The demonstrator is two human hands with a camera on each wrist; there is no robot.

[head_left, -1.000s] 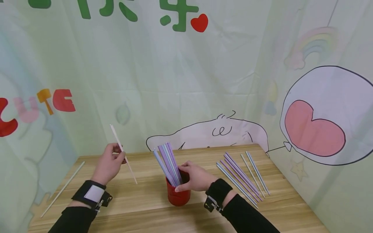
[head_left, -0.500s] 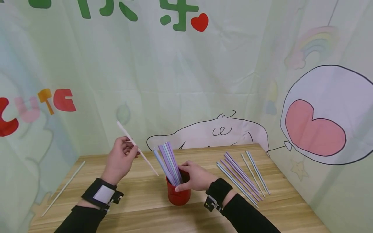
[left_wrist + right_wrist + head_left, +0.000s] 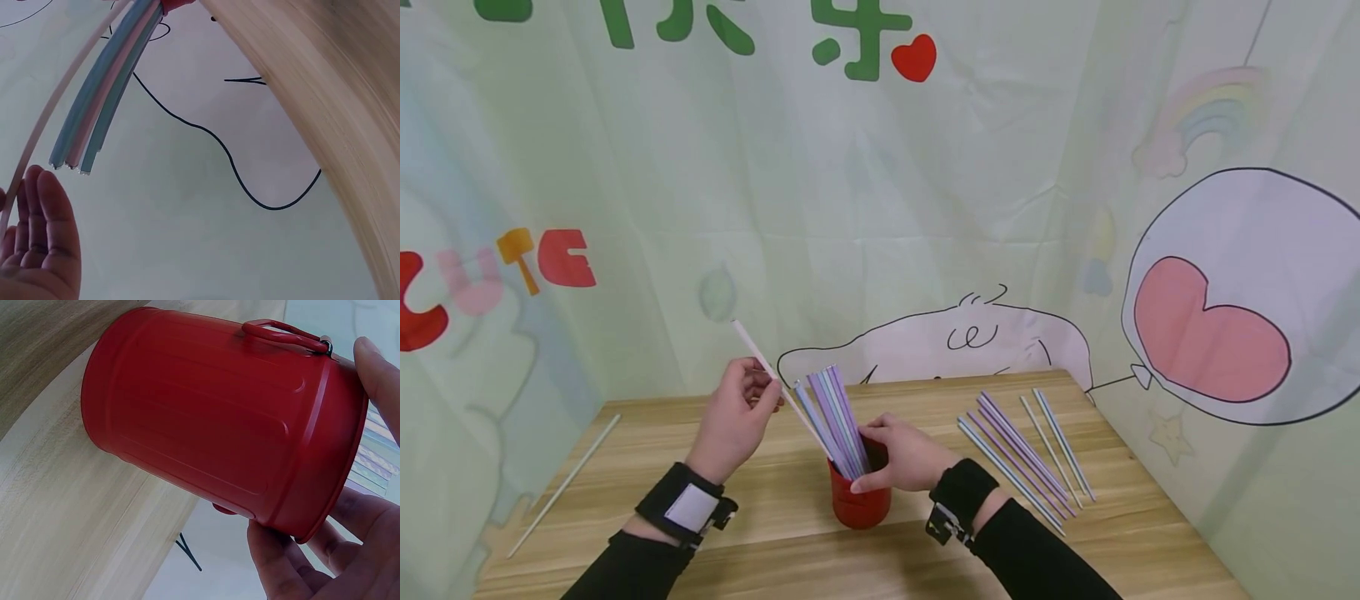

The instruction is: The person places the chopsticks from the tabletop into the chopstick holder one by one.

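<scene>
From my remote feed I see a red cylindrical metal bucket (image 3: pixel 861 504) on the light wooden desk (image 3: pixel 760 537), slim blue-and-purple straws (image 3: pixel 837 421) in it, a pale pink straw (image 3: pixel 801 415) just left of them; loose purple-and-blue straws (image 3: pixel 1026 453) lie right, one whitish straw (image 3: pixel 563 485) far left.

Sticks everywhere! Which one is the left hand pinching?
The pale pink stick, held in the left hand, slanting toward the red can. The other sticks lean inside the can or lie on the table.
</scene>
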